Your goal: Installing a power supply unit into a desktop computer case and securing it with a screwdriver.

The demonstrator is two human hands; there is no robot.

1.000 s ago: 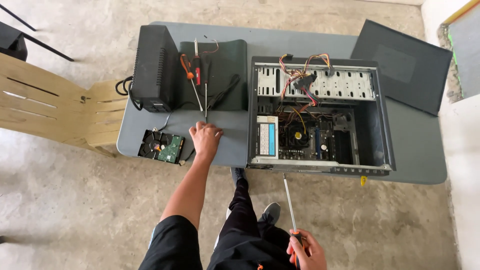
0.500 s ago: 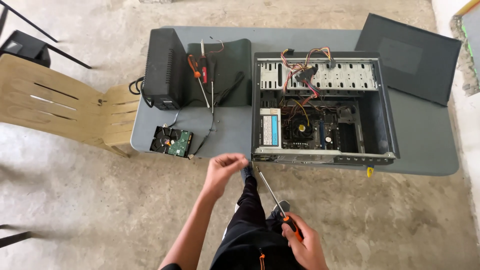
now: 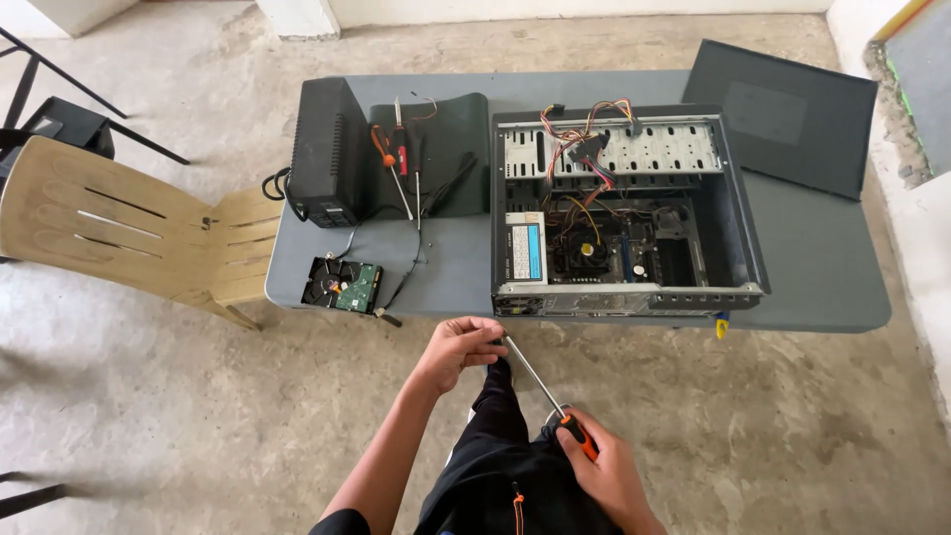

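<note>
The long screwdriver [image 3: 543, 388] sits in front of the person's lap, below the near edge of the table [image 3: 822, 267], slanting up to the left. Its shaft is thin bright metal; its handle is orange and black. The right hand [image 3: 606, 474] is wrapped closed around the handle, and the left hand [image 3: 458, 349] has its fingers pressed together, pinching the tip end of the shaft.

Just beyond the tip, on the grey table, lies the open computer case [image 3: 624, 213], on its side with the panel off. Inside it I can see a pale power supply block [image 3: 525, 250] at the left, a round cooler fan [image 3: 582, 250] on the board beside it, a perforated metal drive cage [image 3: 634, 151] along the far side, and a bundle of coloured wires [image 3: 584, 134] draped over the cage.

Left of the case a bare hard drive [image 3: 342, 284] lies at the table's near edge, circuit side showing. Behind it stands a black box unit [image 3: 325, 151], and next to that a dark mat [image 3: 458, 139] carrying more screwdrivers [image 3: 388, 163]. The case's dark side panel [image 3: 783, 114] rests on the far right corner. A tan slatted chair [image 3: 129, 233] stands at the table's left end.
</note>
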